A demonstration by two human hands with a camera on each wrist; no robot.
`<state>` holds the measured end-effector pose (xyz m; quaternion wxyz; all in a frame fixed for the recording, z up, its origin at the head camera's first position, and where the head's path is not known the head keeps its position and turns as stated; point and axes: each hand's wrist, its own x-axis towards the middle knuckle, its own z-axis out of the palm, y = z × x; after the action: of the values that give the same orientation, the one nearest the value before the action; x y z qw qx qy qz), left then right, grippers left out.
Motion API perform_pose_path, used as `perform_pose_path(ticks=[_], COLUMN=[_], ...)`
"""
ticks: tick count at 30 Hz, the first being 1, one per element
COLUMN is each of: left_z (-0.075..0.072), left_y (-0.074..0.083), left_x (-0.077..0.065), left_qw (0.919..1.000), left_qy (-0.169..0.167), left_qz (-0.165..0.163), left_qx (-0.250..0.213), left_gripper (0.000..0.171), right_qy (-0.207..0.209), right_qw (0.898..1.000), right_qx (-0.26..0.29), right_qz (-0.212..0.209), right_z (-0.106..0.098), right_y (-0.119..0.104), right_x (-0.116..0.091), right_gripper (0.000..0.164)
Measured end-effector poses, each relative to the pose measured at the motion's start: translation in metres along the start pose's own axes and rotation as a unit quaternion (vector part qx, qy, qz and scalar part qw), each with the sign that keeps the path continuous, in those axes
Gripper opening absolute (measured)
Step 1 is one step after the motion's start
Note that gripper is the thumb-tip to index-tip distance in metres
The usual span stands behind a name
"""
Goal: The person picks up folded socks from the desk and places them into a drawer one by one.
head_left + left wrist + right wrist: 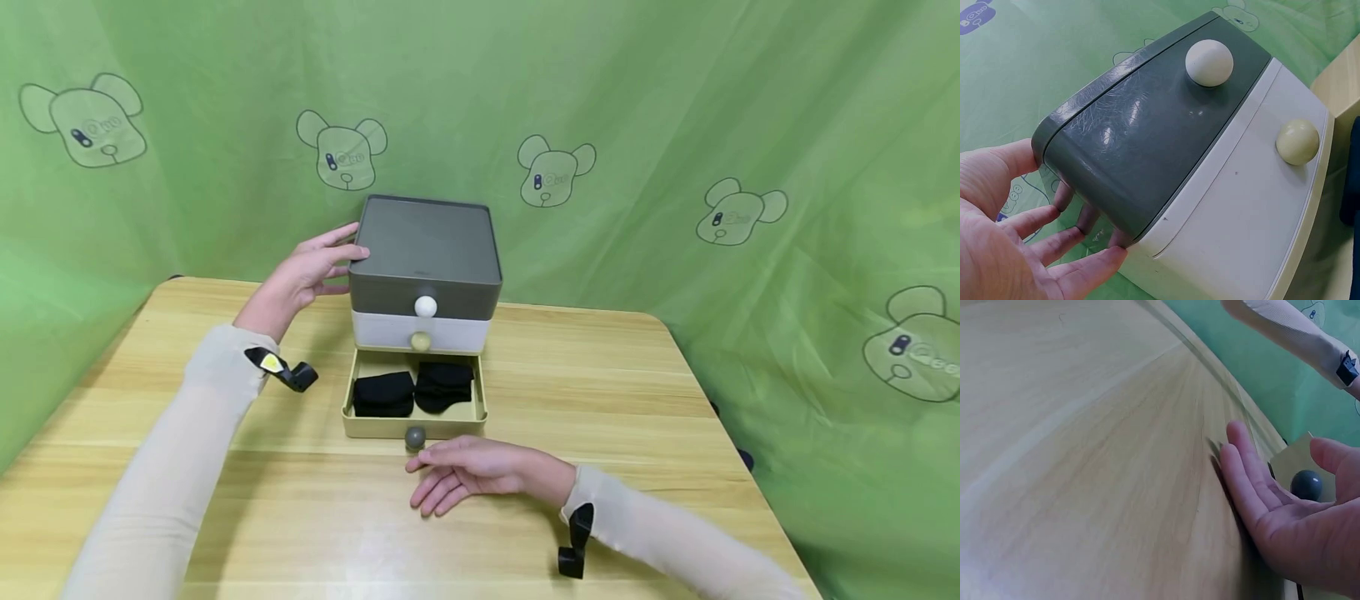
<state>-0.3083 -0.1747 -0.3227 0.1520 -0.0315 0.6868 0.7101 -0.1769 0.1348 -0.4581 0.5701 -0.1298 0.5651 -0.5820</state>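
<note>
A small stacked drawer box (426,237) stands at the back of the table, with a dark grey drawer on top, a white one under it and a beige one lowest. The beige drawer (375,427) is pulled out, and folded black socks or similar cloth bundles (383,393) lie inside it in two piles. At the box's left side, my left hand (303,271) steadies the dark grey part (1129,137), thumb at the top edge and extended fingers against the side. My right hand (480,468) hovers just in front of the beige drawer's grey knob (1306,485), fingers loosely extended, holding nothing.
The wooden table (570,375) extends on both sides of the box. A green curtain (450,83) with bear-head drawings hangs behind and to the sides. A white knob (425,307) and a beige knob (421,341) stick out from the two upper drawers, which are closed.
</note>
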Motion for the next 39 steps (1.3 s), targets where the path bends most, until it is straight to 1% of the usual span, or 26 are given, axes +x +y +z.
perform_pose_path(ticks=[4,7,11,15,18,27,31,39], left_z=[0.000,-0.001,-0.001,0.001,0.001,-0.001,-0.001,-0.001], left_y=[-0.001,-0.003,-0.004,-0.004,-0.003,-0.001,0.000,0.000], left_x=[0.001,0.001,0.001,0.000,0.000,0.001,0.002,0.001], left_qw=[1.0000,1.0000,1.0000,0.9999,1.0000,1.0000,1.0000,1.0000], left_qy=[-0.003,-0.003,-0.002,0.000,-0.001,-0.004,0.000,-0.004], left_qz=[-0.001,-0.001,-0.002,-0.009,-0.008,-0.003,0.000,-0.001], left_qx=[-0.007,-0.003,-0.005,-0.006,-0.003,-0.003,0.003,0.000], left_gripper=[0.073,0.073,0.073,0.075,0.075,0.075,0.073,0.074], right_qy=[0.009,0.019,0.034,0.040,0.045,0.054,0.059,0.071], right_qw=[1.000,0.999,0.998,0.996,0.994,0.993,0.992,0.992], right_qx=[0.018,0.032,0.049,0.068,0.079,0.083,0.083,0.077], right_qz=[-0.016,-0.026,-0.037,-0.047,-0.056,-0.070,-0.076,-0.074], right_z=[0.001,0.002,0.004,0.004,0.004,0.005,0.005,0.007], right_y=[0.002,0.003,0.005,0.005,0.005,0.000,-0.002,-0.004], right_x=[0.005,0.008,0.010,0.011,0.011,0.012,0.013,0.014], right_gripper=[0.047,0.047,0.047,0.045,0.044,0.037,0.034,0.036])
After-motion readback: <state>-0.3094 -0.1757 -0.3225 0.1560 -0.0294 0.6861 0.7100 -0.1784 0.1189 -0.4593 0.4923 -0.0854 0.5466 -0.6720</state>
